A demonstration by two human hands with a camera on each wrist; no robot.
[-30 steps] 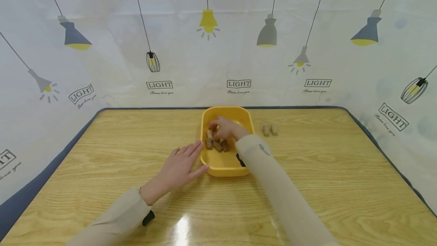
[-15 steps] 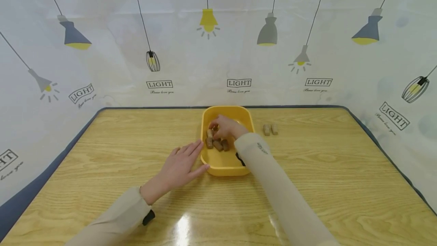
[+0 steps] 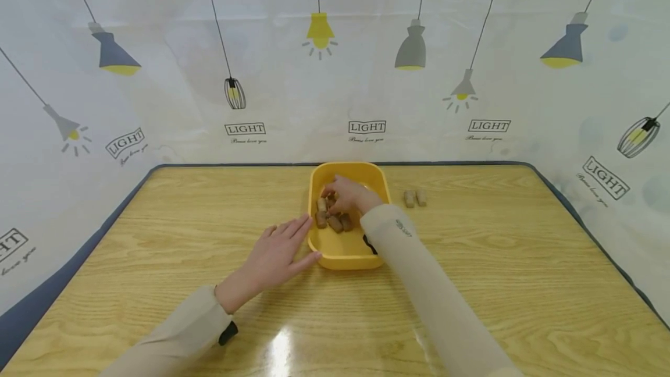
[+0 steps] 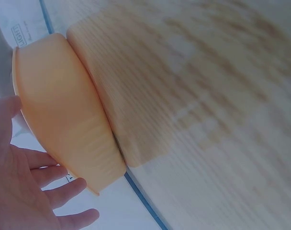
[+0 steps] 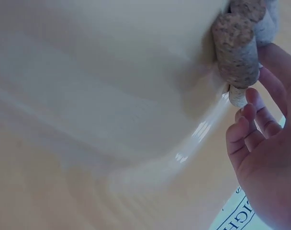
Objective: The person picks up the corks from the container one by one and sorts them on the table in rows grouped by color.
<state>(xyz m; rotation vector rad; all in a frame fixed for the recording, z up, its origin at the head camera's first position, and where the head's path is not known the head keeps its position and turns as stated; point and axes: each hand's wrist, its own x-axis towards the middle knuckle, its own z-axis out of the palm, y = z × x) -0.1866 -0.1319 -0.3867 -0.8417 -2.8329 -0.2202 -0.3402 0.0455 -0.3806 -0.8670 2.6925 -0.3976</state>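
Observation:
A yellow plastic bin (image 3: 345, 249) stands at the middle of the table's far side, with several wine corks (image 3: 321, 220) lying along its left part. My right hand (image 3: 352, 194) reaches into it from the right, thumb and index bent around one cork (image 3: 331, 200) that the fingers partly hide. In the right wrist view, a mottled cork (image 5: 236, 50) overlaps the pinched spot, and the other fingers curl beside it. Against the bin's left wall, my left hand (image 3: 274, 258) lies with fingers spread, touching the rim; the left wrist view shows its fingertips (image 4: 78, 187) at that side.
Two more corks (image 3: 409, 198) are on the table (image 3: 497, 249), just right of the bin. Behind the table rises a pale wall covering (image 3: 293, 150) printed with lamps. Light sleeves cover both forearms.
Both hands stay nearly where they were. The right fingers shift only slightly among the corks, and the dark corks near the bin's middle have moved a little.

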